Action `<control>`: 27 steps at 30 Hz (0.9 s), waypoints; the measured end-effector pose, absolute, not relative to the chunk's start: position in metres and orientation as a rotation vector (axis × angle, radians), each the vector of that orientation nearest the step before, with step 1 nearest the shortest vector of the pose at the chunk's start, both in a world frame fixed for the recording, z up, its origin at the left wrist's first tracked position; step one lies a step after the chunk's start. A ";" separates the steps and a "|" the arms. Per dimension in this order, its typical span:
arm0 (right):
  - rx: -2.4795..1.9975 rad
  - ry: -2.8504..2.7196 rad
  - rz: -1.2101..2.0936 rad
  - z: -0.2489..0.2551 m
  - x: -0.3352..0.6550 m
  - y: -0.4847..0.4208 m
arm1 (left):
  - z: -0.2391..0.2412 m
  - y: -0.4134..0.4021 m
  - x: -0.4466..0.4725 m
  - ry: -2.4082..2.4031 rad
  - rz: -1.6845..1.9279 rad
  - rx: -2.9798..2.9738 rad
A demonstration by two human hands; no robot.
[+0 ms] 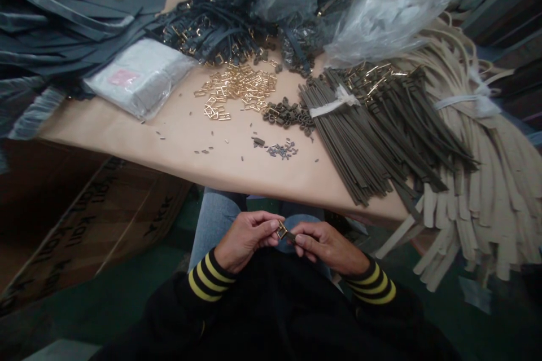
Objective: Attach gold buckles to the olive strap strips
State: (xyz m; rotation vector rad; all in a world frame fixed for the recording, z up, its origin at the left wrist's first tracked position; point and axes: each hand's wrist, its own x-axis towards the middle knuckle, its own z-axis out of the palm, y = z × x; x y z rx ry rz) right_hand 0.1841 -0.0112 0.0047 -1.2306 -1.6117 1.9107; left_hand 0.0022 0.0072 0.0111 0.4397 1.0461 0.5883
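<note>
Near left, brown cardboard box reads "YKK". Left hand pinches one gold rectangular metal buckle; right hand, one dark strap.

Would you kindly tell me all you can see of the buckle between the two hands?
The buckle is small, shiny and gold-coloured, apparently metal, with a squarish open frame. It is held tilted on the near side of the table, pinched by the left hand. A dark strap-like piece, gripped by the right hand, meets it. Finer detail is unclear.
</note>
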 end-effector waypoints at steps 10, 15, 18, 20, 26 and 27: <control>-1.383 -1.608 1.701 0.005 0.169 -0.012 | 0.009 0.003 0.011 1.022 0.630 0.686; -1.400 -1.453 1.725 0.007 0.156 -0.014 | 0.003 0.004 0.010 1.106 0.712 0.728; -1.455 -1.491 1.684 0.010 0.154 -0.013 | 0.001 0.004 0.010 1.119 0.688 0.779; -1.543 -1.562 1.584 0.011 0.153 -0.013 | 0.001 0.004 0.010 1.145 0.680 0.820; -1.715 -1.663 1.324 0.011 0.149 -0.011 | 0.003 0.003 0.012 1.197 0.652 0.924; -1.745 -1.680 1.295 0.011 0.149 -0.010 | 0.003 0.003 0.012 1.195 0.650 0.934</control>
